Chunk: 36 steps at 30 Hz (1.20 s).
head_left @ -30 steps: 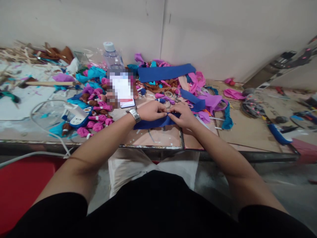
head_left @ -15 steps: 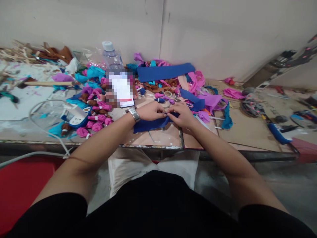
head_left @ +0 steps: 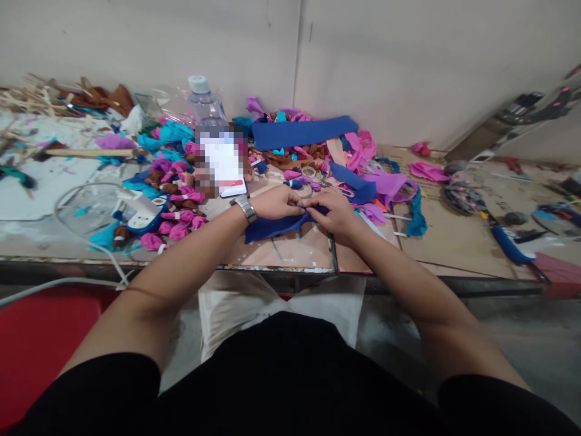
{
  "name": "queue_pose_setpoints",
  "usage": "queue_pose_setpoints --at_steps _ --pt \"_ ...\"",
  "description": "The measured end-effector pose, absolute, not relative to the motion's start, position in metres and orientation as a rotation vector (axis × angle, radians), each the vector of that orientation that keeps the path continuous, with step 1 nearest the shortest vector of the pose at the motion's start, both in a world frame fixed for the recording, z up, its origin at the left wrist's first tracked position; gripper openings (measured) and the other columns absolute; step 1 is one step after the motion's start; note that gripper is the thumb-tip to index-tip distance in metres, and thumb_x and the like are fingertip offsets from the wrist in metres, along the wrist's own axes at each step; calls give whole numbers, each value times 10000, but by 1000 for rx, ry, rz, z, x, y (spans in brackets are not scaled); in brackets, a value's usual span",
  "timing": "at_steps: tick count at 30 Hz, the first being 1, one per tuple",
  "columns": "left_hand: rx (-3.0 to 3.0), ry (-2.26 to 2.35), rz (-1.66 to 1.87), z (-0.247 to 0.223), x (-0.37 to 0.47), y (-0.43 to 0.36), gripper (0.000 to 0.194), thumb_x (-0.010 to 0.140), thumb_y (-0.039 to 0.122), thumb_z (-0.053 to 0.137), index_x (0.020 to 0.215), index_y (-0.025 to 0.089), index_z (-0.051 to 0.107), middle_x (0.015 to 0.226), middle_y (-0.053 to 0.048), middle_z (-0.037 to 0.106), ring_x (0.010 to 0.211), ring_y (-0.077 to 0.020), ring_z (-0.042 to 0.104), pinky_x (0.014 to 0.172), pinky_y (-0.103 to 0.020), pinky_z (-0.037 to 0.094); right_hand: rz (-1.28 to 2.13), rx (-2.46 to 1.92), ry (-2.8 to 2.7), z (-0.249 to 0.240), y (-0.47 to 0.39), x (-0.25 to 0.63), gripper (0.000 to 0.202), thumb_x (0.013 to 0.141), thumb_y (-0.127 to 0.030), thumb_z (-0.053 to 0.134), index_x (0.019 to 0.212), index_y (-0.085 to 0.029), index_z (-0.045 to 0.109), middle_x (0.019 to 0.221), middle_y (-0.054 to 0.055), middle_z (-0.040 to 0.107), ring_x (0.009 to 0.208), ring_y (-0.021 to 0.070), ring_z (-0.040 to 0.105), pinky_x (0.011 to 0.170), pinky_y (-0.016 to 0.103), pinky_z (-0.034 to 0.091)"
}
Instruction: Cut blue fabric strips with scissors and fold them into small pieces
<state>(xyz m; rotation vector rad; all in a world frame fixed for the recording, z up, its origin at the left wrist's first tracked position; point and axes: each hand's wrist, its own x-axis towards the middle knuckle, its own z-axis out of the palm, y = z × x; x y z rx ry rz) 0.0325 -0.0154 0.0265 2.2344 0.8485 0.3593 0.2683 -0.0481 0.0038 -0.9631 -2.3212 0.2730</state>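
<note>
A dark blue strip of fabric [head_left: 278, 227] lies on the bench in front of me, under and between my hands. My left hand [head_left: 278, 203], with a metal watch on the wrist, pinches its upper edge with thumb and finger. Right beside it my right hand [head_left: 333, 209] pinches the same edge, the fingertips of both hands nearly touching. My fingers hide part of the cloth's edge. Just beyond them lies a roll of tape [head_left: 305, 191]. A second blue strip [head_left: 351, 181] rests past my right hand.
Left of my hands are a lit phone [head_left: 232, 184], a water bottle [head_left: 206, 103], a power strip [head_left: 147, 219] with a cable, and pink cloth bundles [head_left: 181, 230]. A wide blue fabric strip [head_left: 304, 132] tops the heap behind. A hammer [head_left: 91, 152] lies far left, cardboard [head_left: 454, 242] right.
Almost nothing differs. Both hands keep their pinch on the blue fabric, whose near edge has shifted very slightly.
</note>
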Motion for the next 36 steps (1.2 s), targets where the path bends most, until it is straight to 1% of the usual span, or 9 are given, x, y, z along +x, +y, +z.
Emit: queue_pose_setpoints --at_steps 10,16,19,23,25,27,30,33,36 --pt "2122 836 386 14 30 -5 306 818 456 673 743 164 728 621 29 539 590 -109 396 597 -280 283 247 -935 -2310 3 -49 269 170 941 -334 631 985 -266 780 1011 64 832 987 287 694 984 492 440" --pt "2028 807 399 7 29 1 297 793 442 676 870 183 799 752 8 682 663 -132 512 676 -281 384 248 -930 -2330 4 -49 269 173 948 -318 625 996 -276 786 1043 63 836 998 292 701 996 506 436" --pt "1985 807 400 7 29 2 280 775 419 684 877 191 812 786 7 719 696 -144 549 726 -292 427 250 -913 -2333 4 -50 269 185 962 -321 616 1010 -273 788 1052 64 834 1001 290 703 1000 508 435" --pt "1983 867 419 11 30 0 239 773 385 670 827 194 805 769 1 722 704 -153 565 741 -298 447 248 -933 -2339 3 -51 269 191 971 -331 603 1004 -278 784 1046 70 830 1020 296 696 1013 519 422" --pt "2020 915 450 12 30 -2 277 816 433 659 779 191 788 742 -14 705 704 -164 563 715 -301 443 240 -928 -2340 3 -50 269 194 976 -333 592 993 -277 777 1038 69 828 1021 296 692 1011 521 415" --pt "2059 953 474 10 30 -2 361 858 514 653 763 189 779 689 -16 662 677 -164 535 667 -301 416 226 -918 -2344 2 -50 269 206 983 -340 578 988 -274 773 1038 69 826 1022 292 689 1008 518 410" --pt "2075 925 447 6 29 0 444 889 593 635 819 185 795 652 5 608 632 -139 470 633 -286 368 202 -926 -2350 3 -50 269 214 989 -343 572 998 -268 773 1032 71 823 1025 287 685 1013 511 407" --pt "2066 891 411 2 29 2 463 896 607 624 877 182 807 692 14 625 636 -121 445 645 -268 352 173 -925 -2342 3 -50 269 190 986 -334 600 1004 -256 772 1014 70 824 1001 283 691 1008 504 409" --pt "2052 915 412 3 29 2 457 880 600 638 879 179 813 740 6 663 660 -121 456 660 -265 347 134 -888 -2317 1 -49 269 166 978 -331 628 983 -245 770 973 72 825 951 281 697 967 495 416"
